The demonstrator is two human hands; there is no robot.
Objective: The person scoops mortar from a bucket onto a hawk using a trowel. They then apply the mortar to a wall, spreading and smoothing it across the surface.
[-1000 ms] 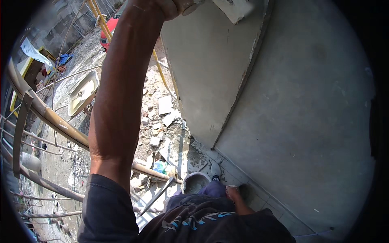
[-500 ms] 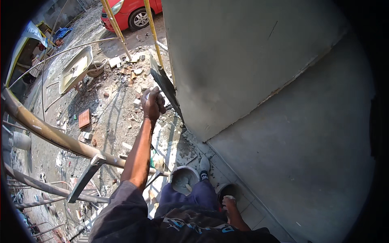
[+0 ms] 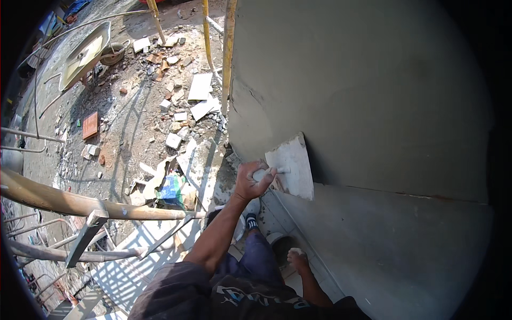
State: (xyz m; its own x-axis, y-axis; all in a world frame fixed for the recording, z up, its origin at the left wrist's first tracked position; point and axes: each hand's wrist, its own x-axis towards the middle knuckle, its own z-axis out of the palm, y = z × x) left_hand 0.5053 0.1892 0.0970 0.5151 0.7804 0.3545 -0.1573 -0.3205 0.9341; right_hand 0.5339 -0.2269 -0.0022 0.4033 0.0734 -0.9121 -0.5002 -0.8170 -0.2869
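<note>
My left hand (image 3: 253,180) is closed round the handle of a plastering float (image 3: 293,166). The float's pale, plaster-smeared back faces me, and it lies at or very near the grey plastered wall (image 3: 352,106), just above a horizontal ledge line. Whether its whole face touches the wall cannot be seen. Low at my right side, my right hand (image 3: 297,259) has its fingers curled, pale with plaster; what they hold, if anything, is hidden. Beside it stands a dark bucket (image 3: 278,246). Another bucket (image 3: 212,212) shows partly behind my left forearm.
Bamboo scaffold poles (image 3: 133,212) with a wooden crosspiece (image 3: 85,239) run along my left. Yellow poles (image 3: 228,53) stand at the wall's left edge. Beyond lie broken tiles (image 3: 200,87), rubble, a red brick-like block (image 3: 90,125) and a wheelbarrow (image 3: 88,56).
My left hand has brought the float from the wall's left edge rightward and lower, over the wall face. The float has turned from edge-on to broad side. My view has shifted too.
</note>
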